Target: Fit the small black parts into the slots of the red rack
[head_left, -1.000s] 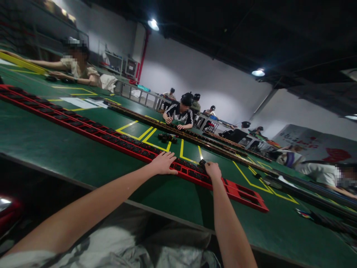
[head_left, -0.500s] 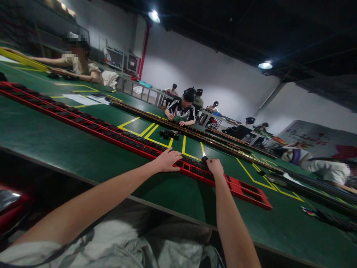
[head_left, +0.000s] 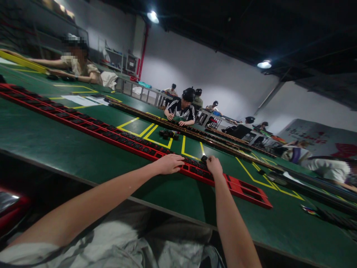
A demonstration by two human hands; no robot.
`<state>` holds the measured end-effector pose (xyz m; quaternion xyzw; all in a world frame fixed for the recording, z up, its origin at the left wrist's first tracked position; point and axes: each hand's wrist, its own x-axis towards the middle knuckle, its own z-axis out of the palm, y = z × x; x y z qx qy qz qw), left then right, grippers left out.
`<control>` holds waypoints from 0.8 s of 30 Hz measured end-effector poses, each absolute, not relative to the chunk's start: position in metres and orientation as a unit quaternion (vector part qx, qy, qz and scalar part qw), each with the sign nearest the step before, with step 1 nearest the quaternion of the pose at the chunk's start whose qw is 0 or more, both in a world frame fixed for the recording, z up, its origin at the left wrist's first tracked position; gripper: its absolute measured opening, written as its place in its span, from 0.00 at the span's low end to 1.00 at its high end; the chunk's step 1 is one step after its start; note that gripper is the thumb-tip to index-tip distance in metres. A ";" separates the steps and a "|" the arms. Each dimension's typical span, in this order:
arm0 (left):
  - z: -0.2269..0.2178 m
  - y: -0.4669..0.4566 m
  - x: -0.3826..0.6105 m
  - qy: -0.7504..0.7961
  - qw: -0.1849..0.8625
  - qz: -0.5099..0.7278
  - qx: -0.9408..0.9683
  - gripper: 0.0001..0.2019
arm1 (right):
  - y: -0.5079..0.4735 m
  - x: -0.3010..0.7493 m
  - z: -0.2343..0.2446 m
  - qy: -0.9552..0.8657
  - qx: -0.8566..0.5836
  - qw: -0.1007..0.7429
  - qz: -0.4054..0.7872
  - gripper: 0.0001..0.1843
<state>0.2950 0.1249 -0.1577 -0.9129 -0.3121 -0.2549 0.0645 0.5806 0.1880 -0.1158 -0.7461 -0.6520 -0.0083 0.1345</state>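
Note:
A long red frame [head_left: 245,192] lies across the green table [head_left: 55,149], its slots filled with small black parts except for the empty openings at its right end. My left hand [head_left: 169,163] rests flat on the frame, fingers stretched out over the black parts. My right hand [head_left: 214,165] sits a little to the right on the same frame, fingers curled onto a small black part [head_left: 203,158] at the frame's far edge.
A pile of loose black parts [head_left: 168,134] lies beyond the frame among yellow floor-tape lines. A second long dark rail [head_left: 223,145] runs behind it. Other people sit at this table and at tables farther back. White papers [head_left: 80,100] lie at left.
My left hand has slid slightly to the right along the frame toward my right hand. The camera view has shifted a little; the right hand stays on the black part.

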 end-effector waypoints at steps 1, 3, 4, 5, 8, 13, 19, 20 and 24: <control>-0.158 0.125 0.295 -0.312 0.062 -0.257 -0.912 0.16 | 0.188 0.581 -0.116 -0.654 -0.745 0.134 -0.004 0.23; -0.159 0.126 0.295 -0.313 0.059 -0.262 -0.911 0.16 | 0.188 0.580 -0.116 -0.656 -0.744 0.127 0.007 0.25; -0.159 0.126 0.295 -0.312 0.059 -0.263 -0.911 0.16 | 0.188 0.580 -0.116 -0.657 -0.744 0.122 0.012 0.26; -0.159 0.126 0.295 -0.311 0.059 -0.263 -0.911 0.16 | 0.188 0.580 -0.116 -0.658 -0.743 0.118 0.015 0.26; -0.158 0.125 0.295 -0.310 0.061 -0.260 -0.913 0.17 | 0.188 0.580 -0.115 -0.660 -0.742 0.114 0.020 0.25; -0.155 0.123 0.296 -0.322 0.053 -0.251 -0.911 0.18 | 0.186 0.579 -0.114 -0.658 -0.744 0.110 0.015 0.21; -0.157 0.123 0.296 -0.331 0.053 -0.252 -0.908 0.18 | 0.187 0.580 -0.116 -0.665 -0.737 0.119 0.015 0.23; -0.157 0.123 0.295 -0.334 0.053 -0.252 -0.907 0.18 | 0.187 0.581 -0.116 -0.668 -0.735 0.116 0.018 0.24; -0.157 0.123 0.295 -0.339 0.055 -0.246 -0.906 0.18 | 0.189 0.582 -0.117 -0.670 -0.734 0.107 0.020 0.23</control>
